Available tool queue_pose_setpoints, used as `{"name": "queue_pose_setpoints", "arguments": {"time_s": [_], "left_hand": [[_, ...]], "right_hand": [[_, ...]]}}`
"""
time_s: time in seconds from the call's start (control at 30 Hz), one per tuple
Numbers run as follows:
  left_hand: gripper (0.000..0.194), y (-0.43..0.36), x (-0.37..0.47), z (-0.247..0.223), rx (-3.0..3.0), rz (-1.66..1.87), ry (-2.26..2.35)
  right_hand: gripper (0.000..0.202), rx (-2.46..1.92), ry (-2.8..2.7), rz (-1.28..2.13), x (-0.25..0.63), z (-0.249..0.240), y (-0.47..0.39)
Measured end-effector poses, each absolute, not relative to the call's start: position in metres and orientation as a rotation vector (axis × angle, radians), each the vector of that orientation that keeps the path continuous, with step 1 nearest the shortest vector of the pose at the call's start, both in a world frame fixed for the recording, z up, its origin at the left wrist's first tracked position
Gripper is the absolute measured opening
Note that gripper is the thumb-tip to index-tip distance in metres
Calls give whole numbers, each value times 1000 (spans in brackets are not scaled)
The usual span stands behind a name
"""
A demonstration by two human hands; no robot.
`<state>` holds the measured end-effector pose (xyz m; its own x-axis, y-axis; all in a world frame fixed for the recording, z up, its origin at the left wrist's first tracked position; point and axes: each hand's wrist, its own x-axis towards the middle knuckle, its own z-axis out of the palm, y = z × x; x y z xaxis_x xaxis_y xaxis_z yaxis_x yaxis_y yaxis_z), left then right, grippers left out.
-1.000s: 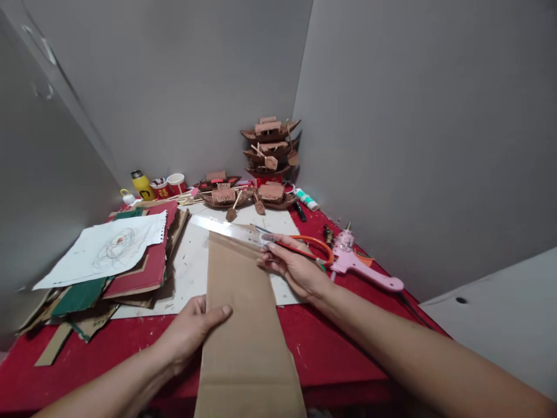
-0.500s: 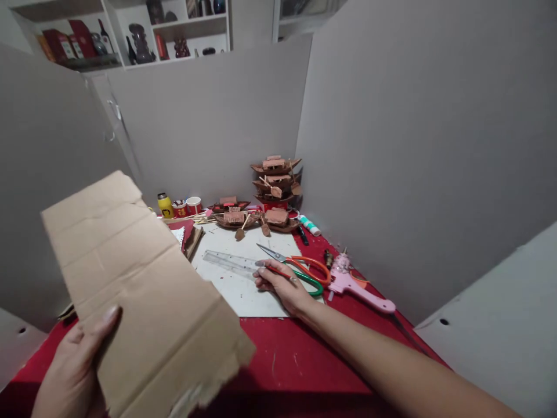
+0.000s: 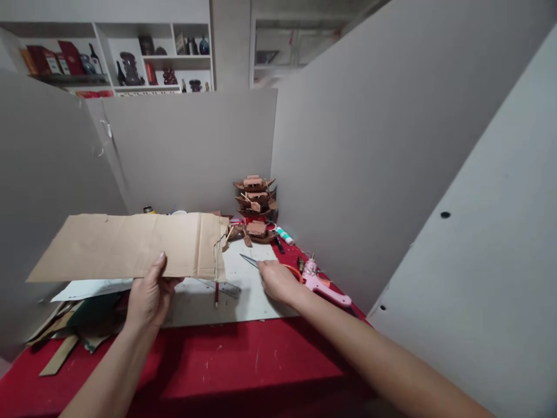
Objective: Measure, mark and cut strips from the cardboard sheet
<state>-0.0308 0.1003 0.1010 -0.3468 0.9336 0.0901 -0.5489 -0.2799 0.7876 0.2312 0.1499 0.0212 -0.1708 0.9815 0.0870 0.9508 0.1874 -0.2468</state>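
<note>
My left hand (image 3: 150, 296) grips the lower edge of a long piece of brown cardboard (image 3: 126, 247), its thumb on top, held above the table. My right hand (image 3: 281, 283) is closed over the scissors (image 3: 249, 260); the metal blades point left and part of an orange handle shows beside the fingers. Under both lies a white board (image 3: 195, 310). A red pen (image 3: 216, 295) and a clear ruler (image 3: 230, 289) rest on it, the ruler partly hidden by the cardboard.
Stacked brown model boats (image 3: 256, 197) stand at the back. A pink glue gun (image 3: 328, 292) lies to the right on the red tablecloth (image 3: 243, 360). Paper and cardboard scraps (image 3: 61, 354) sit at the left. Grey panels (image 3: 195, 145) enclose the table.
The cardboard has turned to lie sideways in my left hand. My right hand has let go of the red pen and closed on the scissors. The head view has shifted.
</note>
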Motion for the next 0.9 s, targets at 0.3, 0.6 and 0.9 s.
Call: {"name": "queue_pose_setpoints", "arguments": {"time_s": [0.3, 0.6, 0.9], "left_hand": [[27, 132, -26, 98, 697, 1872, 601], [31, 138, -43, 87, 633, 1908, 532], [35, 132, -46, 85, 569, 1993, 502]], "right_hand": [[32, -2237, -2196, 71, 246, 21, 156], [25, -1996, -2099, 25, 241, 48, 152], [32, -1290, -1846, 989, 190, 17, 101]]}}
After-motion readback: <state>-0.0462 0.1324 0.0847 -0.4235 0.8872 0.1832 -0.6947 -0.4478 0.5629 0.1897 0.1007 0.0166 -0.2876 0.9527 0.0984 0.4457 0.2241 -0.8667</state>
